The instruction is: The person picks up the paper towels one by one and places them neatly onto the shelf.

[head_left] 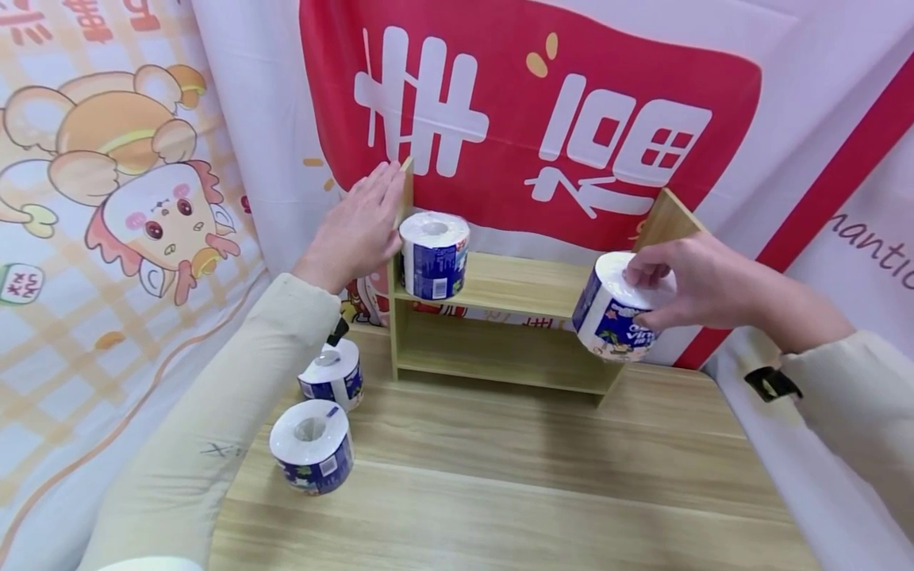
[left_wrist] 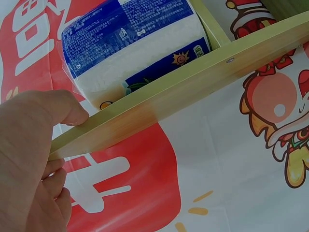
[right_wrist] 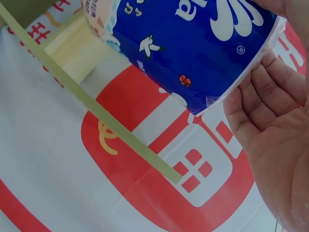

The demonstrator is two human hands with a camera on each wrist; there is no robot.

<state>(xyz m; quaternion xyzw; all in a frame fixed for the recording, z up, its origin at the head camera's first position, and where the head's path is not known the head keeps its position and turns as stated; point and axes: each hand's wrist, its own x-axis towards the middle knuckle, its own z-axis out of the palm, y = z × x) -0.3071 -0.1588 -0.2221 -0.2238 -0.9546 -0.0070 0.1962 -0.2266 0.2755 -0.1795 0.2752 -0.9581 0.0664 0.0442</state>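
Observation:
A small wooden shelf [head_left: 514, 285] stands at the back of the table. One wrapped toilet paper roll [head_left: 433, 254] sits upright at the left end of its upper board. My left hand [head_left: 378, 198] holds the shelf's left side panel [left_wrist: 193, 82] near its top, thumb [left_wrist: 65, 107] on the inner side and fingers along the outer face. My right hand [head_left: 643, 297] grips a second blue-and-white roll [head_left: 607, 317] from above, tilted, in the air at the shelf's right end. In the right wrist view the roll [right_wrist: 193, 43] fills the top, beside the fingers [right_wrist: 270, 96].
Two more wrapped rolls [head_left: 312, 446] [head_left: 332, 374] stand on the wooden table [head_left: 535, 476] left of the shelf, under my left forearm. Printed cloth banners hang close behind and on both sides. The shelf's lower board holds nothing.

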